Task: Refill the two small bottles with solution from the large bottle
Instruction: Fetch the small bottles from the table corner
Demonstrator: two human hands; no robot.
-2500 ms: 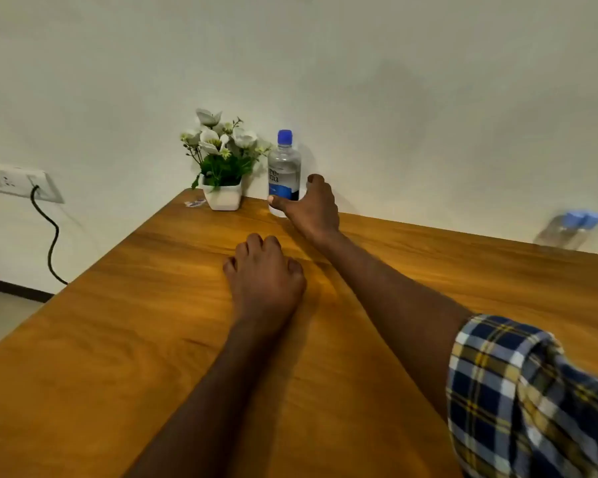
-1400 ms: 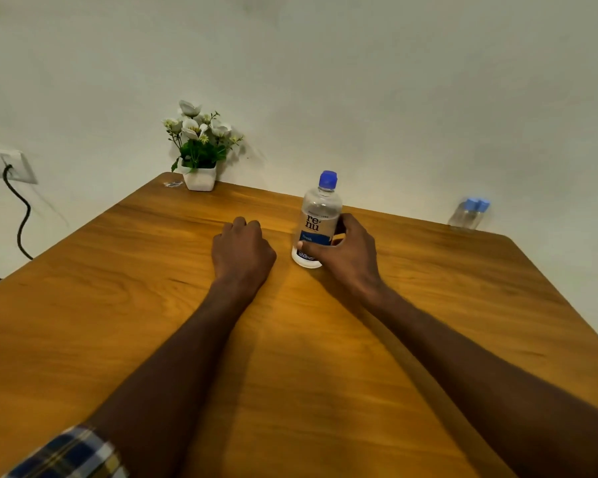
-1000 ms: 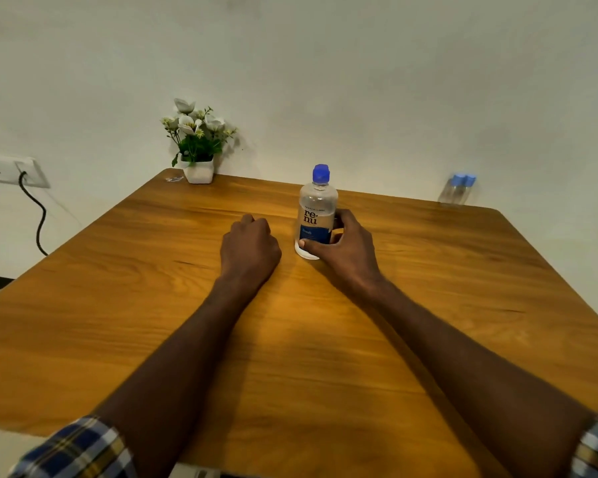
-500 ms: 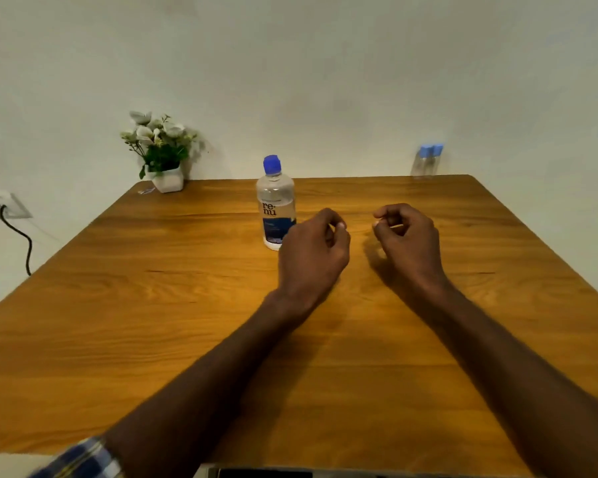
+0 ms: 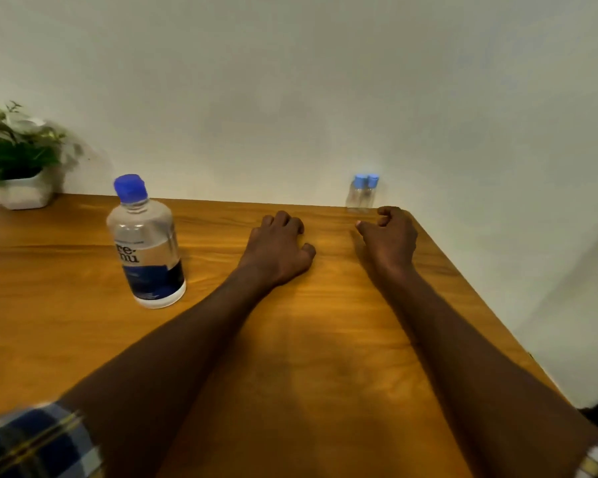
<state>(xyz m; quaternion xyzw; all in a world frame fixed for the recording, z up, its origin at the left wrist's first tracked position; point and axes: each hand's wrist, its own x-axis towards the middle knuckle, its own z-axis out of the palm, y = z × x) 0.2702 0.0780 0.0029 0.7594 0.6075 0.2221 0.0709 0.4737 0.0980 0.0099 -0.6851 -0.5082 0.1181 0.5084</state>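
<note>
Wooden bench [image 5: 83,332] is carrying your large bottle [image 5: 145,243], standing upright at left: clear, blue cap, blue label. Two small bottles [image 5: 362,194], clear with blue caps, are standing at the far edge. Your left hand [image 5: 277,250] and right hand [image 5: 389,241] are resting loosely curled, each grip released, grasping nothing.

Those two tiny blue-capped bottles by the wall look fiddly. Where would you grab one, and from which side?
Probably the clear body just under the blue cap, pinched between thumb and fingertips. The two small bottles stand upright and seem to touch, against the wall at the table's far edge, so the back and the inner sides are blocked. Come from the front, where the right hand hovers loosely curled, and draw the nearer one forward.
</note>
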